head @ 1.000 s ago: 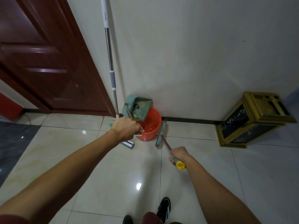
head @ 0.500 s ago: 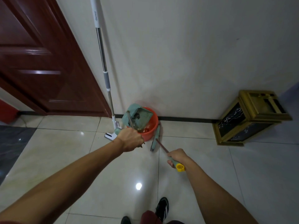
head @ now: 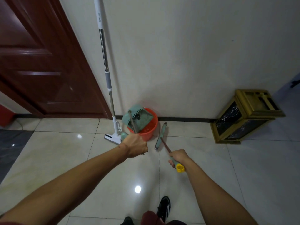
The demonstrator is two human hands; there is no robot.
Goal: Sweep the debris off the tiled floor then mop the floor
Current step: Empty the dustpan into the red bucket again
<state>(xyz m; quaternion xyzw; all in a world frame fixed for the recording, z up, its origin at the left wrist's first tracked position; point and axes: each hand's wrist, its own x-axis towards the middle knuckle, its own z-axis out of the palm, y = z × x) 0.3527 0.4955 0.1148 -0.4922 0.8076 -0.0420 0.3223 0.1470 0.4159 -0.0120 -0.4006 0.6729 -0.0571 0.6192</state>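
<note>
With the left hand (head: 136, 146) clenched on the dustpan (head: 138, 118) handle, tipping it over the red bucket (head: 148, 132) at 12 o'clock, and the right hand (head: 177, 157) gripping the broom (head: 160, 135), tilt steeply and steadily so debris lands inside.

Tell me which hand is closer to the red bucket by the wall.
Left. The left hand grips the dustpan handle at the red bucket's near rim. The right hand holds the broom handle, farther back to the bucket's right.

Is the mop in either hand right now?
No, the mop leans against the wall; the left hand holds the dustpan, the right hand the broom.
</note>
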